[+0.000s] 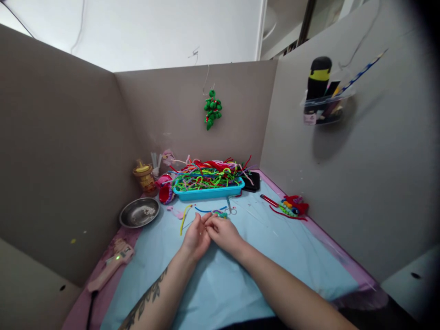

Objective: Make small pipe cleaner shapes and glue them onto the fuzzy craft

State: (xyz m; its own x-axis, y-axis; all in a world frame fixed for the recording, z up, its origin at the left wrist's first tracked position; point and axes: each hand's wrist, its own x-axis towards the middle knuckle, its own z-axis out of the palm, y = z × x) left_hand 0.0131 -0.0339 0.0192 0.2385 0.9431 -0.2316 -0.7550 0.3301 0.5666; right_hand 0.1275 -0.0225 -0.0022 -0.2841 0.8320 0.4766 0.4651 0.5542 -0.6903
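Note:
My left hand is palm up over the blue cloth, its fingers apart, with small pale specks on the palm. My right hand reaches across to it with thumb and fingertips pressed together near the left palm; whatever the pinch holds is too small to make out. Just beyond the fingertips lies a small teal and multicoloured piece. Beside it are scissors and a blue pipe cleaner. A yellow pipe cleaner lies to the left of my hands.
A blue tray heaped with pipe cleaners stands behind. At left are a metal bowl with small white pieces and a pink glue gun. Red pen and colourful craft piece lie right. Grey panels surround the table.

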